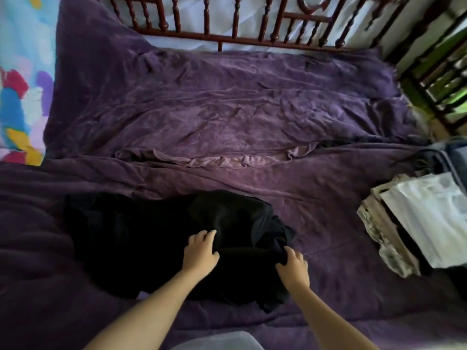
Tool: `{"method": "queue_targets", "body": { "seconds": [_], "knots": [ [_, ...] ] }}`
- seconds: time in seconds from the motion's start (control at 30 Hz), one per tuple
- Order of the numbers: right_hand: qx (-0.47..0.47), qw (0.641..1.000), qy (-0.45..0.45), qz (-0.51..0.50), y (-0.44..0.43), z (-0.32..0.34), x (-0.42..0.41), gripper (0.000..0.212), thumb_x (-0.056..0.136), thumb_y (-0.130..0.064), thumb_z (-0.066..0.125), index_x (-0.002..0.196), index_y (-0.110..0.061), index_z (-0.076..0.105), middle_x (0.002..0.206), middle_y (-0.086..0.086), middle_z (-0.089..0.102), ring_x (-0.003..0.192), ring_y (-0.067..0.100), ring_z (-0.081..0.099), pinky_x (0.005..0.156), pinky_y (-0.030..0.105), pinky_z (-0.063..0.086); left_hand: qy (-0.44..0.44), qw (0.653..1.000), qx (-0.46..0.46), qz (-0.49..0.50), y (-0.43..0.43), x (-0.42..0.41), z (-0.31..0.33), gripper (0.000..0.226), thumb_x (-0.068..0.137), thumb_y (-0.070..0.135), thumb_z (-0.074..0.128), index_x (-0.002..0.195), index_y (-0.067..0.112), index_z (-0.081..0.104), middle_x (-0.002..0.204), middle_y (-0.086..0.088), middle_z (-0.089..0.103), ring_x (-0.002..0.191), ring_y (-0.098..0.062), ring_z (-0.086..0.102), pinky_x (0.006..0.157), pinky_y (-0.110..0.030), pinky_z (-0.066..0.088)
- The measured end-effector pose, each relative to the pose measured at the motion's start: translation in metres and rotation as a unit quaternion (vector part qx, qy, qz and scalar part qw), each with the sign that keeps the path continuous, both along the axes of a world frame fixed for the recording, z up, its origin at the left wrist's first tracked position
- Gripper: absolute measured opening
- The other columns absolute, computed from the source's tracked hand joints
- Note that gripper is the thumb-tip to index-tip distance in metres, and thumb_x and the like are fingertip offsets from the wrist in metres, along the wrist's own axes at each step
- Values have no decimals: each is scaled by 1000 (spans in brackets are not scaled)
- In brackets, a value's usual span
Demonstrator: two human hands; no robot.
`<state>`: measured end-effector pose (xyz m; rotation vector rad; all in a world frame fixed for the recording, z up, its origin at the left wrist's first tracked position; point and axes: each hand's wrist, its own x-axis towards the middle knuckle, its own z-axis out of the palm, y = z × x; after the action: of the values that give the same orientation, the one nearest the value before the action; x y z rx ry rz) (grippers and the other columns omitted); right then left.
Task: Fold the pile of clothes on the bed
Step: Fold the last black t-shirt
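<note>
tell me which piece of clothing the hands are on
The black garment: left hand and right hand both hold it. The white garment and beige garment lie stacked apart at the right.

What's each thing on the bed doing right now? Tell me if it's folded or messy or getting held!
Purple blanket: spread out, wrinkled.
Black garment: rumpled, not folded, lying on the purple blanket.
Left hand: grips the black garment.
Right hand: pinches the black garment's edge.
Stack of clothes: folded, piled at the bed's right side.
</note>
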<state>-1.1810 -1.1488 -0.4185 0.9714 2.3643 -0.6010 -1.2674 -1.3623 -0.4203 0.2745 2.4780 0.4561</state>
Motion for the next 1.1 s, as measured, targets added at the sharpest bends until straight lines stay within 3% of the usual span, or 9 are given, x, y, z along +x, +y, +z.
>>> {"method": "queue_targets", "body": {
  "seconds": [0.17,0.33,0.47,0.53,0.63,0.8,0.9,1.0,1.1],
  "knots": [
    [-167,984,-23,-61,35,-30,17,74,85,-12,63,147,-11,23,141,13,43,128,28,45,103,37,40,-29,975,-37,-219,51,7,6,67,91,36,50,148,25,16,153,1,25,142,-20,17,115,-39,14],
    [-222,973,-6,66,32,-23,13,16,80,-1,62,90,-13,66,77,-5,57,80,13,58,71,14,45,-112,956,-73,-260,76,11,7,50,91,19,49,140,27,39,140,-4,47,126,-25,44,104,-36,34],
    [-293,931,-89,198,29,-10,10,37,84,-17,67,119,-10,62,71,-19,54,56,-15,51,66,2,39,-112,947,-113,-278,47,12,8,44,90,3,40,120,26,62,132,-1,54,119,-22,52,96,-30,42],
    [-252,953,-37,167,35,-15,10,40,86,-28,66,123,-14,60,86,-22,64,77,-15,58,85,18,47,-105,941,-150,-283,25,16,7,44,92,3,38,123,26,59,132,-1,52,118,-21,52,94,-29,40],
    [-93,975,9,203,45,-20,10,50,91,-32,55,138,-25,43,134,3,45,125,23,43,98,31,39,-81,941,-188,-268,9,28,7,45,95,4,36,129,27,54,132,-4,47,118,-22,49,96,-30,35],
    [74,863,35,498,35,-22,0,71,42,-33,88,111,-26,69,122,6,61,111,27,60,82,41,52,39,941,-208,-263,24,52,12,31,81,10,56,109,19,64,129,-11,46,122,-29,42,97,-38,37],
    [116,844,23,523,43,-25,-7,53,28,-35,90,78,-26,74,78,3,67,79,23,64,69,36,52,75,945,-181,-260,35,55,16,43,20,24,84,57,31,64,103,-6,70,97,-22,67,68,-31,56],
    [70,873,70,478,55,-33,-14,43,7,-38,86,42,-33,60,45,-9,51,49,11,54,43,23,42,82,954,-104,-268,58,50,21,54,47,29,79,100,29,67,137,-4,52,132,-21,41,95,-37,47],
    [18,880,146,451,60,0,-18,19,75,-34,69,91,-23,66,92,-3,65,94,18,59,78,30,44,-34,975,-25,-220,90,37,21,67,90,25,49,149,21,17,156,2,17,145,-15,11,116,-33,15]
  ]
}}
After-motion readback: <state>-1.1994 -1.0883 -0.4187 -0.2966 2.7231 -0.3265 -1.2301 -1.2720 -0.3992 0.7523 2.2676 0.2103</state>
